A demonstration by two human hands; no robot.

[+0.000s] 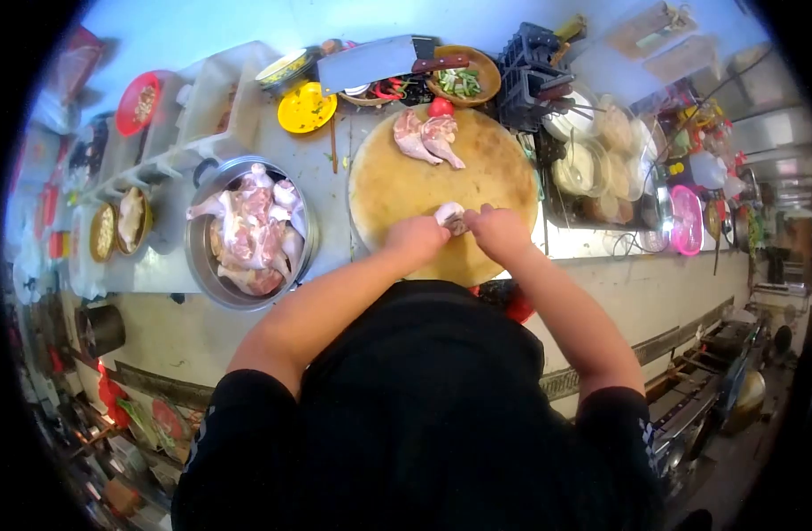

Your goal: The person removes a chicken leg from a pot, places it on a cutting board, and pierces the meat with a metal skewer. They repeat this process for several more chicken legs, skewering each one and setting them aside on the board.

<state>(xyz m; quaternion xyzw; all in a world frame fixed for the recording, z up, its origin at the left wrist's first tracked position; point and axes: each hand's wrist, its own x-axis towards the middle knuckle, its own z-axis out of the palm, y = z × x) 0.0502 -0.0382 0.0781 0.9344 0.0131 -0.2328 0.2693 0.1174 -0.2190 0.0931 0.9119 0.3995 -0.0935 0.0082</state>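
Note:
Both hands meet over the near part of a round wooden chopping board (pixel 499 168). Between them is a small pale piece of raw chicken (pixel 449 214), largely covered by the fingers. My left hand (pixel 417 242) grips its left side, fingers closed. My right hand (pixel 499 234) pinches at its right edge with the fingertips together. Farther back on the board lie raw chicken legs (pixel 426 140), apart from the hands. To the left stands a metal pot (pixel 305 252) heaped with more raw chicken legs (pixel 251 226).
Behind the board a wide cleaver (pixel 371 64) lies near a bowl of chopped greens (pixel 459 82) and a yellow plate (pixel 307 108). A tomato (pixel 440 107) touches the board's far edge. Covered tubs (pixel 580 166) stand to the right, beside a pink basket (pixel 686 219).

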